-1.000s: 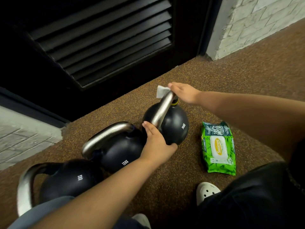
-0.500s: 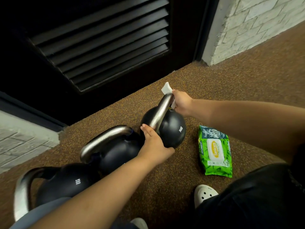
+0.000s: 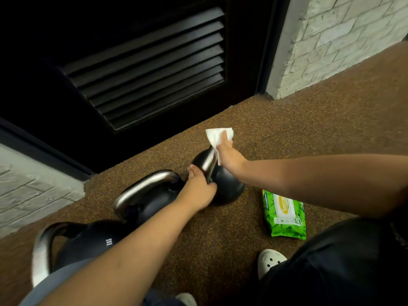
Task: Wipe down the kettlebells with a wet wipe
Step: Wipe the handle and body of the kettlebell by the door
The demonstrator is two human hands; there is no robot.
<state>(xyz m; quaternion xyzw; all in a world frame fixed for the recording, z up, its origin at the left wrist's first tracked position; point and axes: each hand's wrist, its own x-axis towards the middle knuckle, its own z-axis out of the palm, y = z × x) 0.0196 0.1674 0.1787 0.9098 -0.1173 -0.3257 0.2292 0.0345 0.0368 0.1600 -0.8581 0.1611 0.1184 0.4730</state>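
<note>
Three black kettlebells sit in a row on the brown rubber floor (image 3: 309, 120), running from near left to far right, all close w/ each other. Left hand (image 3: 196, 191) is wrapped around the near end of the steel handle of the far kettlebell (image 3: 227, 186), fingers curled shut on it, apparently steadying it. Right hand (image 3: 228, 156) pinches a white wet wipe (image 3: 217, 135) against the handle's far end; most of the wipe sticks up free above the fingers. Judging by this, work is on the handle of the first bell only; its body, plus the middle kettlebell (image 3: 150, 195) and the near-left kettlebell (image 3: 88, 241), look not yet done, can't confirm. Wipe pack (image 3: 284, 214) lies just right of the far bell, a white clog (image 3: 270, 261) nearer. Room: open floor to the right and far right; dark louvred door (image 3: 143, 69) close behind, brick wall (image 3: 344, 38) corner far right.
</note>
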